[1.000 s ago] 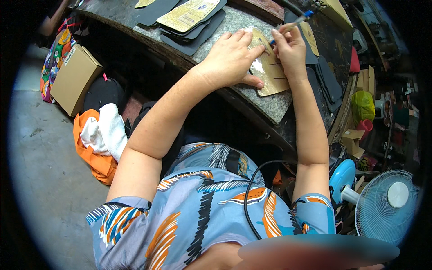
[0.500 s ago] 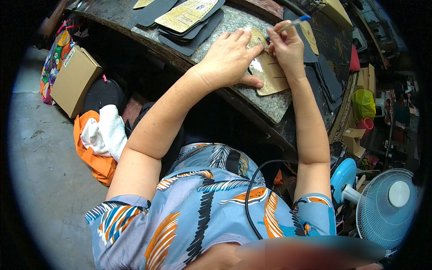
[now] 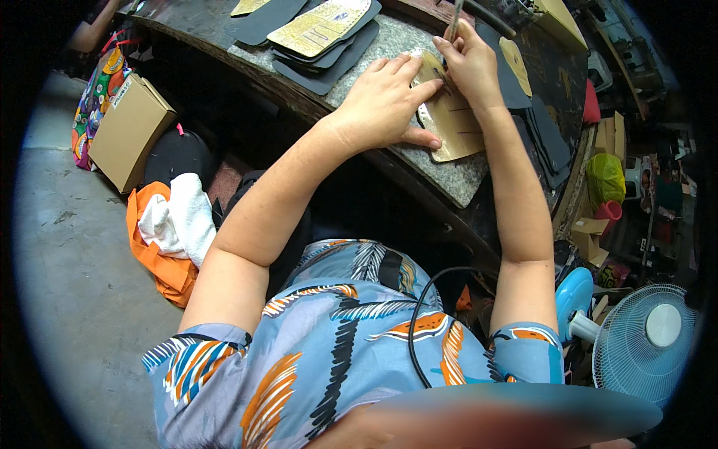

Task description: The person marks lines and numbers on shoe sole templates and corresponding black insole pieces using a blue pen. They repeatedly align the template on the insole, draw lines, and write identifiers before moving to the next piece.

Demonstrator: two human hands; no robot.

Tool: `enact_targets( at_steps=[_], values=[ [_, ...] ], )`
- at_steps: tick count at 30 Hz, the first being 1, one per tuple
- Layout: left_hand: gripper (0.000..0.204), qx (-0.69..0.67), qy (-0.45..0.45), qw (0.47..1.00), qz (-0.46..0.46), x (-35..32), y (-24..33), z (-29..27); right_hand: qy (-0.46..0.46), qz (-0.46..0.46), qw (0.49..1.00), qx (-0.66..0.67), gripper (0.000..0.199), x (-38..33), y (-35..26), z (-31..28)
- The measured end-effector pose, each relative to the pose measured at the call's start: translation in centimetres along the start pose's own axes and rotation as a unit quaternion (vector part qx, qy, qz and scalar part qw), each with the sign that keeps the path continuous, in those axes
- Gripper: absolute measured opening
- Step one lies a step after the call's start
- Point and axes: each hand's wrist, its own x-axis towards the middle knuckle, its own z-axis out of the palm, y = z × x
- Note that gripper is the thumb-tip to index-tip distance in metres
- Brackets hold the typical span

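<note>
A tan, glossy template [image 3: 455, 133] with a rounded outline and thin dark lines lies on a speckled grey stone slab [image 3: 458, 181] at the bench's near edge. My left hand [image 3: 383, 105] rests on its left side, palm down, fingers spread and thumb near its lower corner. Between the bent fingers of my right hand [image 3: 474, 69] is a slim pen [image 3: 455, 16], held nearly upright over the template's upper right part. The pen's tip is hidden behind the fingers. Left of my left hand lies a stack of dark grey sheet pieces [image 3: 323, 73], topped by a yellowish patterned template [image 3: 320, 28].
More dark pieces [image 3: 544, 138] and a small yellowish template [image 3: 515, 66] lie right of my right hand. A blue-and-white fan [image 3: 649, 337] stands at lower right. On the left are a cardboard box [image 3: 133, 135] and an orange bag with white cloth [image 3: 161, 262].
My right hand has shifted slightly up and left, and the pen has swung from leaning right to nearly upright. My left hand keeps its place on the template.
</note>
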Motion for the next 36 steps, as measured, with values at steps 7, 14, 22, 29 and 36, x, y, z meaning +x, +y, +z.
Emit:
enact_targets(
  at_steps=[7,14,22,29,36],
  values=[
    [0.083,-0.032,0.014,0.999,-0.01,-0.3,-0.2,0.3,0.113,0.201,0.86,0.456,0.013,-1.3,0.7,0.0],
    [0.083,-0.031,0.016,0.999,-0.017,-0.2,-0.1,0.3,0.064,0.202,0.89,0.404,0.012,-1.3,0.5,0.2],
    [0.083,-0.037,0.022,0.999,-0.014,-0.2,-0.2,0.4,0.074,0.189,0.876,0.438,0.01,-1.0,0.7,0.3],
    [0.082,-0.049,0.014,0.999,-0.017,-0.2,-0.1,0.2,0.005,0.144,0.896,0.421,0.011,-1.2,0.7,0.3],
    [0.084,-0.038,0.009,0.999,-0.019,-0.2,-0.1,0.3,0.005,0.066,0.942,0.33,0.011,-0.7,0.9,0.5]
  ],
)
